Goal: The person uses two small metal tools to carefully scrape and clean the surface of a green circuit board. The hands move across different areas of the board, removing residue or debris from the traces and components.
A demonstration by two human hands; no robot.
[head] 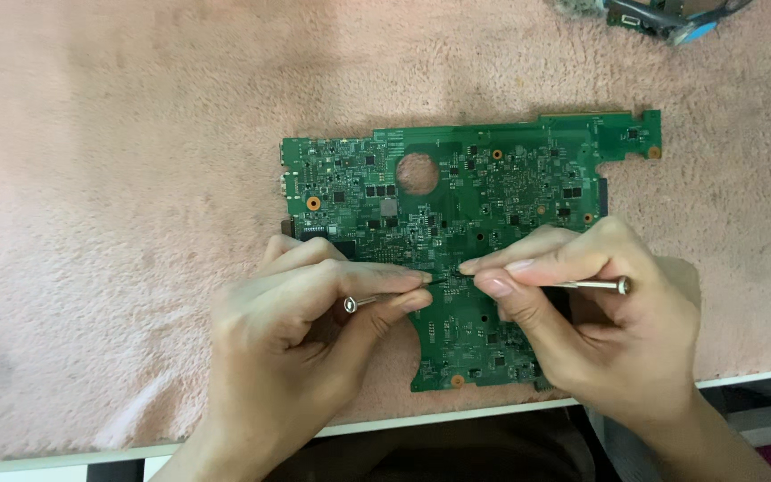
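A green circuit board [484,178] with many small chips and a round hole lies flat on a pink fluffy cloth [118,178]. My left hand [305,339] pinches a thin metal tool [360,303] between thumb and forefinger. My right hand [591,321] pinches a second thin metal tool [598,286] the same way. Both tool tips meet at one spot near the middle of the board, hidden partly by my fingertips. My hands cover the board's lower left and lower right parts.
The pink cloth covers a white table whose front edge [457,416] runs below my hands. At the top right edge lies another small board with a blue part [671,20]. Dark floor shows below the table.
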